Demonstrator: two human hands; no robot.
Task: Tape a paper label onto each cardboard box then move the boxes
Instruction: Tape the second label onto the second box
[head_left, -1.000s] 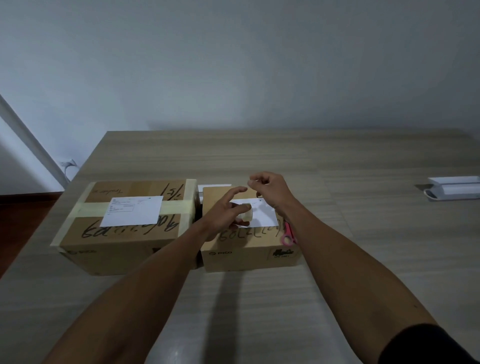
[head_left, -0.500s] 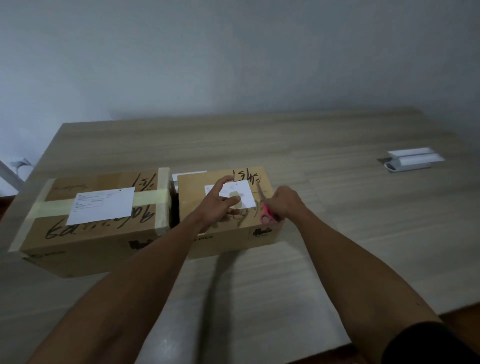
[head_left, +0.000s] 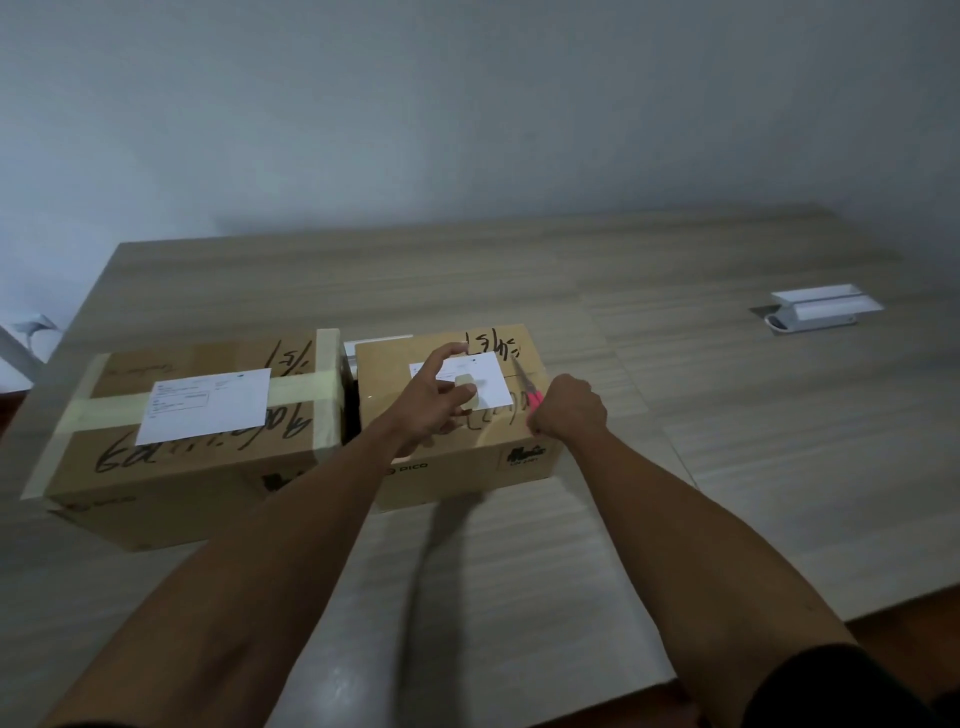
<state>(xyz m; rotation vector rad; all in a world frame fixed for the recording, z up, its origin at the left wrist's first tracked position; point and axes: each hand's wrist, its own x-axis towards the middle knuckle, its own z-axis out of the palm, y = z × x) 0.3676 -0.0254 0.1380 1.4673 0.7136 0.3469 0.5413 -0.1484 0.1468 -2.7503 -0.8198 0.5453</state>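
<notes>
Smaller cardboard box (head_left: 457, 452) sits mid-table, near side, w/ a white paper label (head_left: 485, 382) lying flat on its top face, over black marker scrawl. Left hand (head_left: 434, 400) rests on that label: index finger stretched out to the label's far-left corner, other fingers curled round a small pale tape roll (head_left: 466, 391) held against the paper. Right hand (head_left: 569, 408) is at the box's right top edge, fist closed round pink-handled scissors (head_left: 529, 389); blades point away, toward the far side, along the label's right edge. Can't tell if the blades are apart or together.

Just left of it, nearly touching, the bigger cardboard box (head_left: 176, 452). Its own label (head_left: 205, 405) is already on top, w/ pale tape bands (head_left: 311, 387) running across the lid & down the sides. More marker writing shows on both sides of that label.

A thin white object (head_left: 378, 344) peeks out behind the gap btwn the 2 boxes; too hidden to identify.

All on a light wood-grain table (head_left: 675, 467). Far right, well apart from the boxes, a small white device (head_left: 823, 309) lies flat. Grey wall (head_left: 467, 114) behind. Dark sleeve edge (head_left: 831, 680) at near right.
</notes>
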